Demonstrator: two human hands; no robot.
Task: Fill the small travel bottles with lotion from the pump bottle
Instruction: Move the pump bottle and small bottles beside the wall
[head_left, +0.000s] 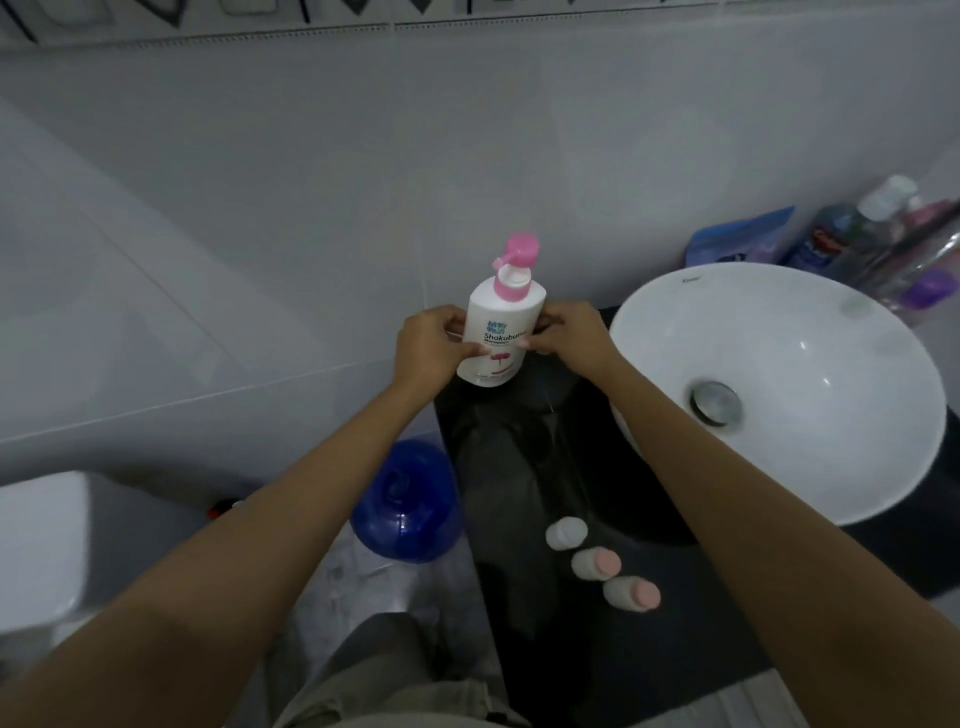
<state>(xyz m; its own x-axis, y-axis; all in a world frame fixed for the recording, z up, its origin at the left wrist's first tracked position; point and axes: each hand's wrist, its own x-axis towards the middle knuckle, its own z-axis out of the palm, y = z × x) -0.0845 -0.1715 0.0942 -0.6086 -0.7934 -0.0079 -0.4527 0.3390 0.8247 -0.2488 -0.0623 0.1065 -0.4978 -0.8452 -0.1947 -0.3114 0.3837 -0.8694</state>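
Observation:
A white pump bottle (498, 322) with a pink pump head stands at the far end of the black counter (597, 649), against the wall. My left hand (428, 351) grips its left side and my right hand (569, 335) grips its right side. Three small travel bottles stand in a diagonal row near the counter's front: one with a white cap (566, 532), one with a pink cap (596, 564) and another with a pink cap (631, 594). All three are capped and lie between my forearms, untouched.
A white round basin (831, 322) sits on the counter to the right. Toiletry bottles and a blue pouch (737, 241) crowd the back right corner. A large blue water jug (408, 501) stands on the floor left of the counter, and a white toilet tank (36, 545) is at the left.

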